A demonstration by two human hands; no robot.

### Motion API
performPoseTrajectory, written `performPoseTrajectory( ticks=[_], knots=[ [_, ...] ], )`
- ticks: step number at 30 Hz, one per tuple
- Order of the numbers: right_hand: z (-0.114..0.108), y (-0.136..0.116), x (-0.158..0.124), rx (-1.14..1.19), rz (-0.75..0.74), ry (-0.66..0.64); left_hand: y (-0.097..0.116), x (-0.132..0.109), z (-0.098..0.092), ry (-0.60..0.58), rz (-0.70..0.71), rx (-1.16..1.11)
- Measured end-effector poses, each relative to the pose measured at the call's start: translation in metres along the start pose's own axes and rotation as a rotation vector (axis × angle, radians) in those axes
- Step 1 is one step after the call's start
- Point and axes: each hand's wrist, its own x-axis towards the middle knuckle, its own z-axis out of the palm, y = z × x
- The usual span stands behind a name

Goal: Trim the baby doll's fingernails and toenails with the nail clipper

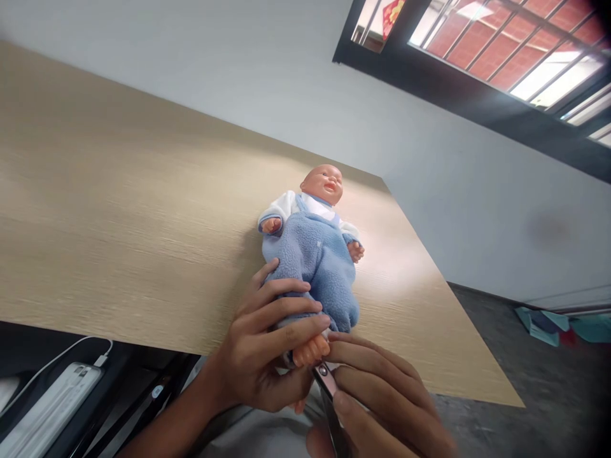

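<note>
A baby doll (312, 248) in blue fleece overalls and a white top lies on its back on the wooden table, head away from me. My left hand (272, 337) wraps round its lower leg, and the thumb is under the foot. The doll's orange toes (310, 351) stick out past my fingertips at the table's near edge. In my right hand (382, 388) is a metal nail clipper (325, 380), its riveted end close against the toes. Whether its jaws touch a toe I cannot tell. My fingers cover part of the clipper.
The light wooden table (119, 210) stretches left and back to a pale wall. At lower left are a white power strip (57, 407) and a charging cable (48, 366). A barred window (506, 51) is upper right. Teal items (544, 324) lie low at right.
</note>
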Motion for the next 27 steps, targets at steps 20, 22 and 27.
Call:
performPoseTrajectory(
  ticks=[20, 22, 27],
  knots=[
    [0.008, -0.007, -0.005, -0.027, 0.161, 0.027, -0.004, -0.003, 0.001, 0.002, 0.017, 0.006],
    [0.01, -0.004, -0.006, -0.019, 0.16, 0.042, -0.004, -0.003, 0.001, -0.003, 0.018, 0.011],
    [0.014, 0.014, -0.004, -0.023, -0.134, 0.075, -0.005, -0.005, 0.0, -0.01, 0.021, 0.018]
  ],
)
